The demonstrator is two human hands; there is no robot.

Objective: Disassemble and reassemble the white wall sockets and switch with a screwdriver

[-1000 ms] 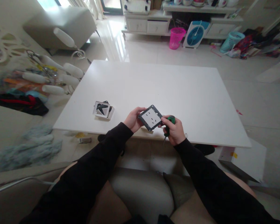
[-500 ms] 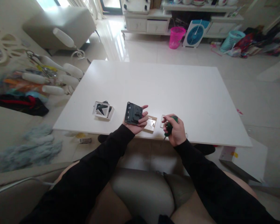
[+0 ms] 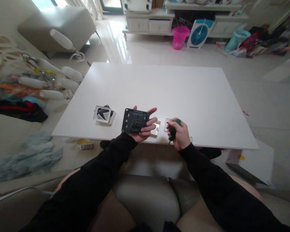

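Observation:
My left hand (image 3: 147, 130) holds a square black plastic plate (image 3: 133, 120), its moulded side with slots facing up; it looks like the back of a wall switch or socket. Fingers curl over its right edge. In my right hand (image 3: 182, 134) is a screwdriver with a green and black handle (image 3: 173, 130), its thin shaft pointing down past the table edge. Between the hands, partly covered by my left fingers, a shallow cream box (image 3: 156, 129) lies on the table. A small pale frame-like piece (image 3: 167, 124) lies beside my right fingers.
Left on the white table (image 3: 157, 87) sits a stack of white frames and black plates (image 3: 103, 115). Past the far edge stand a pink basket (image 3: 180, 38) and a blue fan (image 3: 198, 33). A lamp with white shades (image 3: 60, 38) rises at the left edge.
My left hand has turned the black plate so its slotted side faces me more squarely, shifting it slightly left. My right fingers have closed more around the screwdriver handle. The view has shifted slightly.

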